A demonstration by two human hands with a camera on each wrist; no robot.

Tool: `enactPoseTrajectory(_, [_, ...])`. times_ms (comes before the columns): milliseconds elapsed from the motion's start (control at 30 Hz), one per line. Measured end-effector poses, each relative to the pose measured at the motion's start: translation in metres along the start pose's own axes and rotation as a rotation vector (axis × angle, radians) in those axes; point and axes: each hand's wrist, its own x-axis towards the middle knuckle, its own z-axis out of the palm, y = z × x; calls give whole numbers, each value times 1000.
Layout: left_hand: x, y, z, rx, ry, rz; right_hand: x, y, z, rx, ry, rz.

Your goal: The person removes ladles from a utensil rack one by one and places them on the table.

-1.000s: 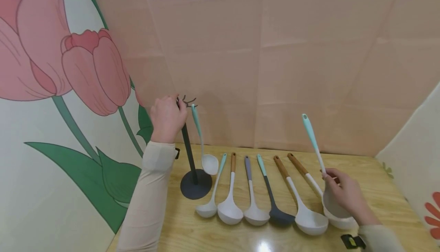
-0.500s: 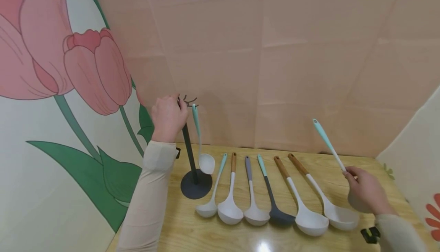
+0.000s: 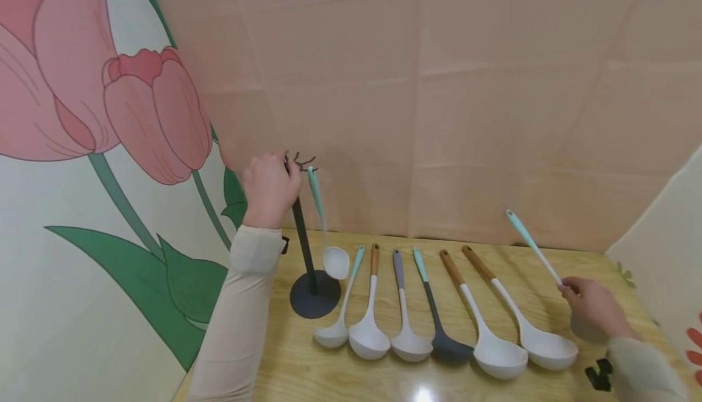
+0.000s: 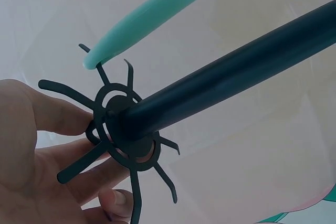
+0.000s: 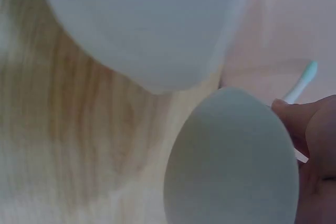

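Observation:
My left hand [image 3: 271,189] grips the top of a black hanging stand [image 3: 303,237] at the left. In the left wrist view its thumb and fingers hold the hub from behind the ring of hooks [image 4: 100,153]. From one hook hangs a ladle [image 3: 315,192] with a mint handle and a white bowl. Far right, my right hand [image 3: 598,307] pinches another mint-handled ladle [image 3: 523,231] by its white neck. That handle leans up and left. In the right wrist view the pale bowl [image 5: 231,161] hides part of the hand.
Several ladles lie in a row on the wooden table [image 3: 307,371]: a mint-handled white one [image 3: 331,335], a purple-handled one [image 3: 411,347], a black one [image 3: 450,350] and some with brown handles [image 3: 499,356]. A pinkish cloth [image 3: 466,116] hangs behind.
My right hand has carried its ladle right and slightly down, away from the rightmost ladle in the row. The hanging ladle sways a little. My left hand stays on the stand.

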Motion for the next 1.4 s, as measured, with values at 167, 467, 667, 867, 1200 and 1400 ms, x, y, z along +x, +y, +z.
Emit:
enactPoseTrajectory(167, [0,0,0,-10,8,8,-1,9,13,6,-68,6])
enactPoseTrajectory(467, [-1,1,0,-9,3,0,-9,10,31,16,-200,72])
enactPoseTrajectory(667, [-1,1,0,0,-1,2,-21,2,41,-14,-227,49])
enactPoseTrajectory(867, [-1,0,0,2,3,5,-30,-7,49,-6,-175,48])
enactPoseTrajectory(1200, [0,1,-1,6,2,5,-31,5,47,20,-112,36])
enactPoseTrajectory(1400, [0,1,-1,15,5,6,-27,20,43,21,-119,89])
